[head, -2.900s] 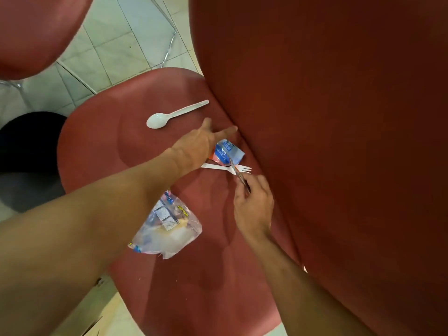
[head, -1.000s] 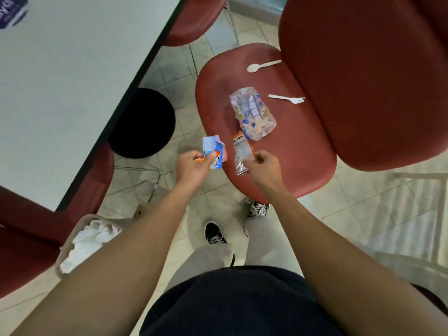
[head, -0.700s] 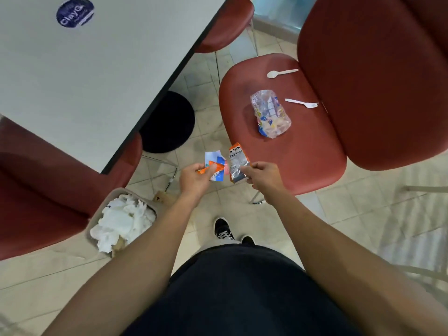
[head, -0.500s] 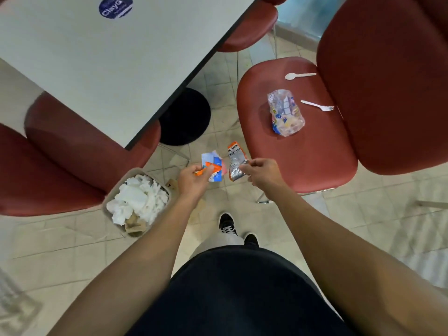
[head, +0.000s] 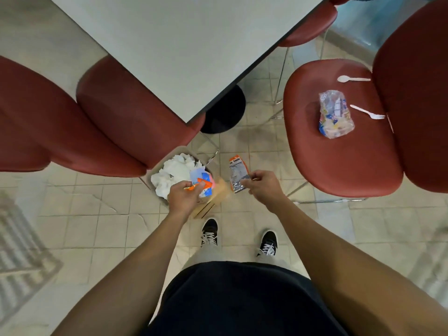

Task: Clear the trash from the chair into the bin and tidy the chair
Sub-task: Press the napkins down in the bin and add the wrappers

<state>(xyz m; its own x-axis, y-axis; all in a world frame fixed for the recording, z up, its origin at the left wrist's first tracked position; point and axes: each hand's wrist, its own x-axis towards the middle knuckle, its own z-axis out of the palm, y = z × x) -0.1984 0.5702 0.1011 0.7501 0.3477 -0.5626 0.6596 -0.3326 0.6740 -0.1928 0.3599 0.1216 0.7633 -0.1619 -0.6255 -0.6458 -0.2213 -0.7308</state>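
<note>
My left hand (head: 183, 197) grips a blue and orange wrapper (head: 202, 181) right over the bin (head: 160, 194), which is full of white crumpled paper. My right hand (head: 263, 184) pinches a silver and orange snack wrapper (head: 237, 174) above the floor, just right of the bin. On the red chair seat (head: 339, 161) at the right lie a clear plastic bag (head: 334, 115), a white plastic fork (head: 367, 112) and a white plastic spoon (head: 354, 79).
A grey table (head: 184, 44) fills the top middle, with its black round base (head: 224, 112) on the tiled floor. Red chairs (head: 101, 122) stand at the left, close against the bin. My two black shoes (head: 209, 232) stand just below the bin.
I have turned left from the chair toward the bin. My left hand with the blue wrapper has moved over the bin; my right hand has followed with the snack wrapper.
</note>
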